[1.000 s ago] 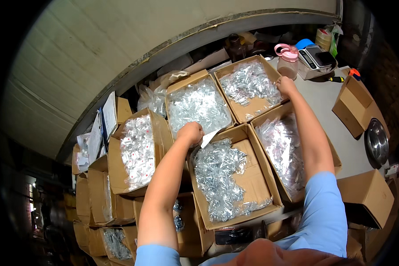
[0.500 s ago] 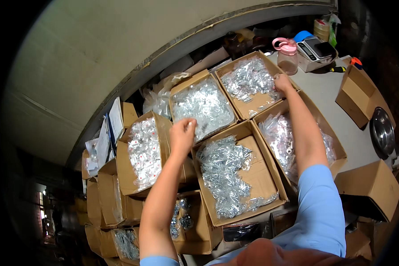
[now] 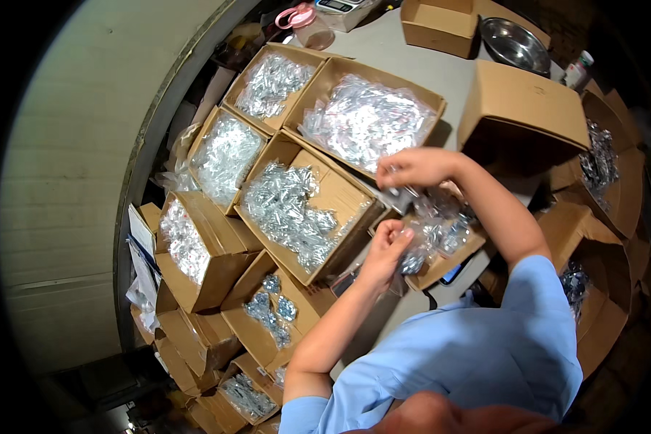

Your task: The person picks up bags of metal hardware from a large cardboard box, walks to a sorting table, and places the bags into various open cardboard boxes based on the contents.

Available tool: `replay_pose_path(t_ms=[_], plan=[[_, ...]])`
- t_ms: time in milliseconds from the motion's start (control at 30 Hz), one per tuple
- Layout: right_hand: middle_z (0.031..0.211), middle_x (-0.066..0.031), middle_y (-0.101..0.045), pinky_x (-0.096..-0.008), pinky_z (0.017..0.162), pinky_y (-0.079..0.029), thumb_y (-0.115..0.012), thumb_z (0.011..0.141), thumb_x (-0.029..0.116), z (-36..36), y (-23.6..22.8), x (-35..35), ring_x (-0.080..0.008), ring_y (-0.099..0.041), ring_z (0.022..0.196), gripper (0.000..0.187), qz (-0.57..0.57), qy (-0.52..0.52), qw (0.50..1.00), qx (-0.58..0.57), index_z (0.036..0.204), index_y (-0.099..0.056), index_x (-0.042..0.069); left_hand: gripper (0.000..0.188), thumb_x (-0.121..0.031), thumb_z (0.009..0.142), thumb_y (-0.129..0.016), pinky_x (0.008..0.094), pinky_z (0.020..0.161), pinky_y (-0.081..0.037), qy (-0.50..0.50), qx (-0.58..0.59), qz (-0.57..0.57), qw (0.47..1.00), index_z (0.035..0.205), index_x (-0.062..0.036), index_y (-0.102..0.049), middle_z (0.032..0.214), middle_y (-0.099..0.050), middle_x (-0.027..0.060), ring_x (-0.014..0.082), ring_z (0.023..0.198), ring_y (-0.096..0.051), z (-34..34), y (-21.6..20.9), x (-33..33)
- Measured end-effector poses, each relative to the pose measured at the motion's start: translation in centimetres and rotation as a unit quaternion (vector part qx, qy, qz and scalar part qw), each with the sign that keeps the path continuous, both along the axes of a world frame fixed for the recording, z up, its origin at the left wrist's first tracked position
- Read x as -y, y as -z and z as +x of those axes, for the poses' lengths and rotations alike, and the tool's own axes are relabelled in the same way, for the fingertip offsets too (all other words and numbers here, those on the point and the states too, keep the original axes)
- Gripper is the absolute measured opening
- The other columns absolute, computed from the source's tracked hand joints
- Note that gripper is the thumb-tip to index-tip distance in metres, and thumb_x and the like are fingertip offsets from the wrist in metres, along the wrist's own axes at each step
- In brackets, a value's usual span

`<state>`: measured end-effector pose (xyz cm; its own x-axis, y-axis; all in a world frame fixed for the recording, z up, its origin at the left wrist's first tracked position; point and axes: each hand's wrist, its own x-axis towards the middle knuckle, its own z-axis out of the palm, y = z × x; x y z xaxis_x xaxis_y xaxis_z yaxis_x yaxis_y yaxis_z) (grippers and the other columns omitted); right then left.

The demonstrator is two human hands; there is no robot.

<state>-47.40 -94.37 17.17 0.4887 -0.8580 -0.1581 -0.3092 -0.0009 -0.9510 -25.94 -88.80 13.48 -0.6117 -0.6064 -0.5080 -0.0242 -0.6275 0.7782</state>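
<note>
Close in front of me, a shallow cardboard box (image 3: pixel 441 270) holds clear plastic bags of small metal parts (image 3: pixel 448 233). My left hand (image 3: pixel 388 254) is at its left side, thumb and fingers pinched at the edge of a clear bag. Above the same box, my right hand (image 3: pixel 421 168) is bent with its fingertips closed together; whatever is in them is too small to make out. Just beyond the right hand stands a box of flat clear packets (image 3: pixel 372 119). Left of my hands, another box holds loose packets of silvery hardware (image 3: pixel 289 213).
More open boxes hold packets of screws (image 3: pixel 275 81), clear bags (image 3: pixel 226 155) and white pieces (image 3: pixel 184 242). A large carton (image 3: pixel 524 108) stands at the right, near a steel bowl (image 3: pixel 515 45). A pink-lidded jar (image 3: pixel 311 29) and a scale (image 3: pixel 338 7) are at the back.
My view has swung to the right. Both hands have left the far boxes and come together over the shallow box close to my body.
</note>
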Motion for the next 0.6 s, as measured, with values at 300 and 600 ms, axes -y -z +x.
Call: replay_pose_path(t_ms=[300,600], plan=[[0.103,-0.0163,-0.056,-0.0418,0.083,-0.046,-0.065,0.074,0.018,-2.8,2.7,-13.2,-0.034,-0.055,0.098,0.032,-0.123,0.271,0.893,-0.337,0.103,-0.057,0.005,0.045,-0.01,0.08,-0.063,0.0283,0.075,-0.047,-0.003,0.191,-0.407,0.893,0.12,-0.0034,-0.043,0.116,-0.042,0.0111,0.0189,0.099,-0.051,6.1,1.8,-7.8],[0.093,-0.0225,-0.063,-0.0468,0.076,-0.048,-0.049,0.078,0.004,-4.2,7.5,-17.0,-0.0383,-0.061,0.09,0.027,-0.012,0.373,0.815,-0.444,0.104,-0.046,0.003,0.036,-0.011,0.081,-0.062,0.0251,0.065,-0.045,-0.199,0.299,-0.288,0.888,0.113,-0.0026,-0.046,0.103,-0.05,0.0083,0.0136,0.086,-0.053,18.1,5.6,-20.5]])
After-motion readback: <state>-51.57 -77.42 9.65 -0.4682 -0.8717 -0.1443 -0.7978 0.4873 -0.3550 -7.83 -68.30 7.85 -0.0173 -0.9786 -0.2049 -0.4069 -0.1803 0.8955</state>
